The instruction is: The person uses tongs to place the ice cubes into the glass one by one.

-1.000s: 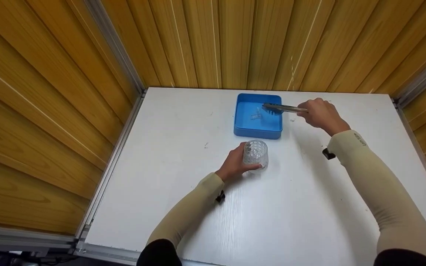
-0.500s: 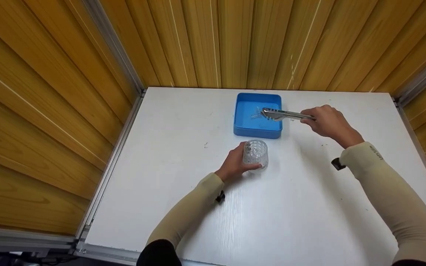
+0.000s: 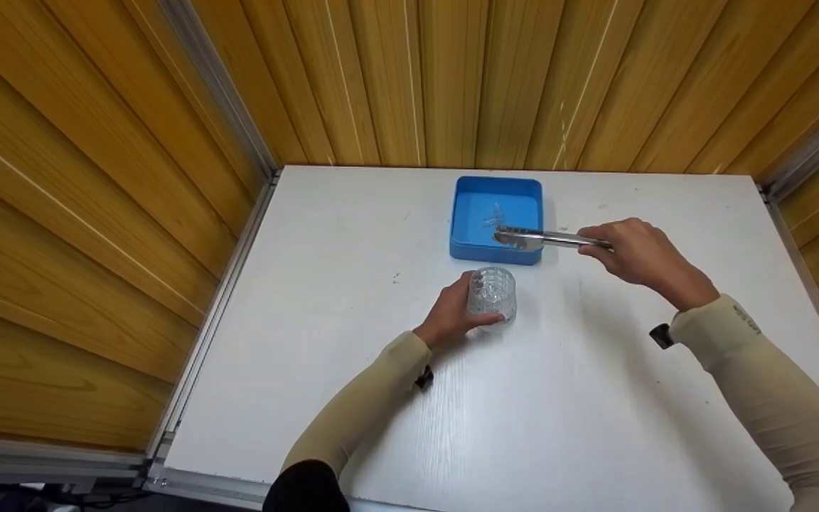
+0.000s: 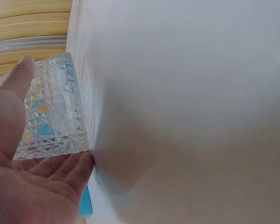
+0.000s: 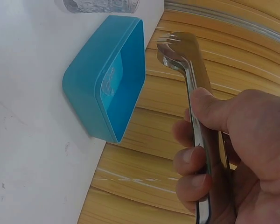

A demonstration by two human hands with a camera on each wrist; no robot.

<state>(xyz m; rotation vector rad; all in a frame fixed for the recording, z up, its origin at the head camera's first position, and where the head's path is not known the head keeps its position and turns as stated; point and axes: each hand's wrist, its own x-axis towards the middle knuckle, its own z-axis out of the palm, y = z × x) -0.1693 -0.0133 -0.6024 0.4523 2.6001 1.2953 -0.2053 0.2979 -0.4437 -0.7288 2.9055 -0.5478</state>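
My left hand holds a clear cut-glass tumbler upright on the white table, thumb on one side and fingers on the other. The left wrist view shows the tumbler's diamond pattern close up; its contents cannot be made out. My right hand grips metal serving tongs by the handles. Their heads are over the near right part of a square blue box, above its rim. In the right wrist view the tong heads lie close together. Small clear pieces lie in the box.
The white table bears a few dark specks. Wood-patterned panels rise behind it and on both sides, with metal rails at the corners. The box stands just beyond the tumbler.
My right hand has drawn the tongs toward me and slightly right, from the box's far right side to its near part. The left hand and tumbler have stayed put.
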